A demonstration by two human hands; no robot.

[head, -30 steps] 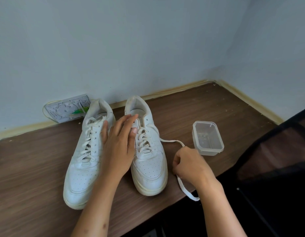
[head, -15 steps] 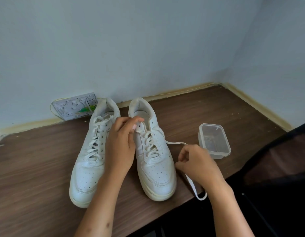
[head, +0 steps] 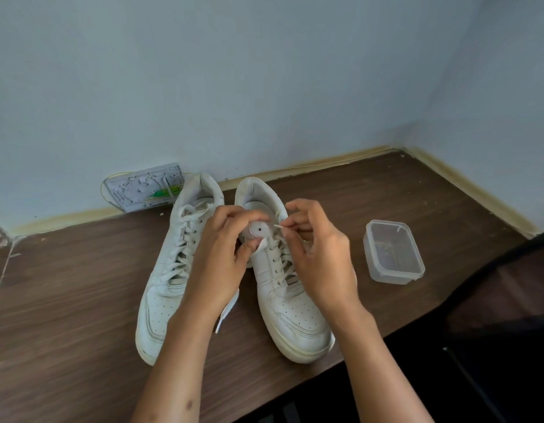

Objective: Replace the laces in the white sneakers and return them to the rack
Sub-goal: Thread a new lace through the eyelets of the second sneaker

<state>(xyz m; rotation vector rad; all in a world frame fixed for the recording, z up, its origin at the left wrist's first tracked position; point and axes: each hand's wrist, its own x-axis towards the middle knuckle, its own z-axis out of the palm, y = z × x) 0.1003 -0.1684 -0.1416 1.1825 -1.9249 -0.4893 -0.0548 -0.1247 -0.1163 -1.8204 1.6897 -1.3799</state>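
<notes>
Both hands working at the right sneaker's top eyelets.
The left hand (head: 217, 264) is pinching the flat white lace (head: 262, 244); the right hand (head: 321, 257) is pinching its other end above the white leather right sneaker (head: 290, 312), sitting on the brown wooden worktop (head: 66, 315) beside the laced left sneaker (head: 163, 300); a clear plastic container (head: 392, 253) is standing nearby.

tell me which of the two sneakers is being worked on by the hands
The right-hand sneaker, nearest the plastic tub. Both hands pinch lace ends over its tongue; the left-hand sneaker lies untouched and fully laced.
</notes>
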